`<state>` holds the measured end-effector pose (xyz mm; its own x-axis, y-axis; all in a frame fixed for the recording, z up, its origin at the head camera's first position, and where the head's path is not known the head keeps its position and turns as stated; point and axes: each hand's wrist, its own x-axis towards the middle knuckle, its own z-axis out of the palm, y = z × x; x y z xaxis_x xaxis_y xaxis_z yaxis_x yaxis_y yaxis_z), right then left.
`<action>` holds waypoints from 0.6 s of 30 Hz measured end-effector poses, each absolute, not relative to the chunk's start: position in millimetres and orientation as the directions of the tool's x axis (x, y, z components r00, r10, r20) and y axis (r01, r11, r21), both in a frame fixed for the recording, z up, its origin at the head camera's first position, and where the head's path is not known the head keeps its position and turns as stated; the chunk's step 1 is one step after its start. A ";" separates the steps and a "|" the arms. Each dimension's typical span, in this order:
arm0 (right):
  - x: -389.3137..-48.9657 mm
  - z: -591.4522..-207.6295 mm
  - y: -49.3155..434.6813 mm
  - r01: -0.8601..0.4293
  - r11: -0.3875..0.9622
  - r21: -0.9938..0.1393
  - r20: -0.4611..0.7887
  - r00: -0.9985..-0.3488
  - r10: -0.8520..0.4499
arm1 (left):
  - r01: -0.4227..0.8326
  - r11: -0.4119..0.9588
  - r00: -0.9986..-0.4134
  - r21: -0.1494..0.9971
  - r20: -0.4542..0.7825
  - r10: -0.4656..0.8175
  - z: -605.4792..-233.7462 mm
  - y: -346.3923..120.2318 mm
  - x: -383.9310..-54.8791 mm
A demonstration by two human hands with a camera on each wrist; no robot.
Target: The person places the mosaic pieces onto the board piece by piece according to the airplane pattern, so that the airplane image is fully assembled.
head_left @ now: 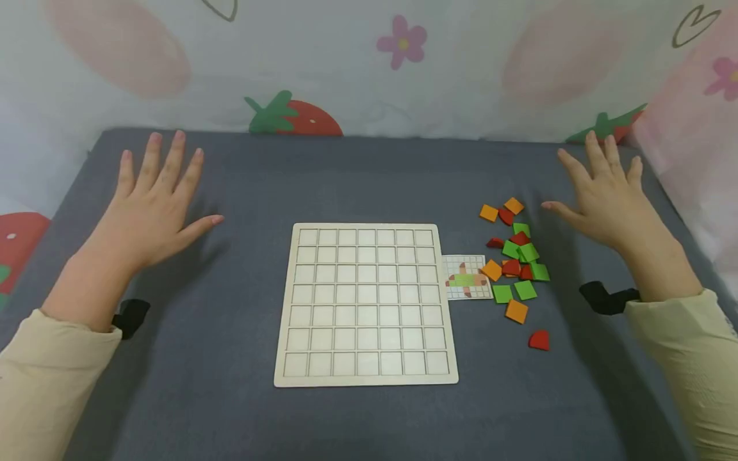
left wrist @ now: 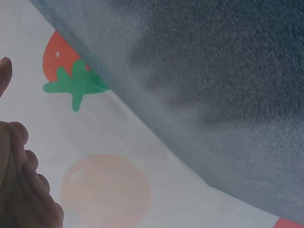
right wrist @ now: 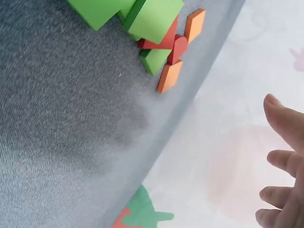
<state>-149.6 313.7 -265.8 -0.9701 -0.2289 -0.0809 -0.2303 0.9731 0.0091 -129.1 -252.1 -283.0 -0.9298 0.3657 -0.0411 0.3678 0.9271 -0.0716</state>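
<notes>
My left hand [head_left: 151, 214] is held over the left part of the grey table, fingers spread and straight, holding nothing. On the far right, my right hand [head_left: 611, 202] hovers with spread fingers and holds nothing either. Nearest to it lies a loose scatter of green, orange and red tiles; a green tile [head_left: 539, 272] overlaps others in the heap. Some red pieces are rounded, like the red quarter-round tile [head_left: 539, 340] at the near end. A square wooden grid board [head_left: 366, 381] lies flat in the middle. Against its right edge is a small pattern card [head_left: 461, 259] with a coloured figure on a grid.
A grey cloth covers the table [head_left: 369, 422]. Behind its far edge hangs a white curtain [head_left: 461, 96] printed with strawberries and flowers. A black strap end [head_left: 132, 318] sticks out by the left wrist, and another black strap [head_left: 608, 299] by the right.
</notes>
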 end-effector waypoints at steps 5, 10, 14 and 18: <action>-139.8 -267.2 306.1 -0.280 0.959 -0.045 -0.038 -0.959 -0.282 | 0.387 0.922 -0.922 -0.020 -0.047 0.385 -292.3 -240.4 -116.3; -124.8 -272.7 290.5 -0.338 0.925 -0.176 0.017 -0.940 -0.341 | 0.415 0.898 -0.886 0.149 -0.157 0.436 -314.2 -213.3 -80.8; -118.2 -281.0 275.0 -0.389 0.868 -0.307 0.015 -0.915 -0.404 | 0.385 0.859 -0.835 0.337 -0.269 0.480 -324.9 -195.0 -58.2; -114.8 -290.0 265.5 -0.365 0.827 -0.428 -0.043 -0.906 -0.422 | 0.358 0.789 -0.781 0.498 -0.303 0.546 -328.3 -185.8 -49.4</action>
<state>-114.8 265.5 -290.0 -0.9057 -0.4217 -0.0426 -0.3647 0.8267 -0.4284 -49.4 -185.8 -328.3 -0.7812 0.5458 -0.3029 0.3583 0.7894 0.4984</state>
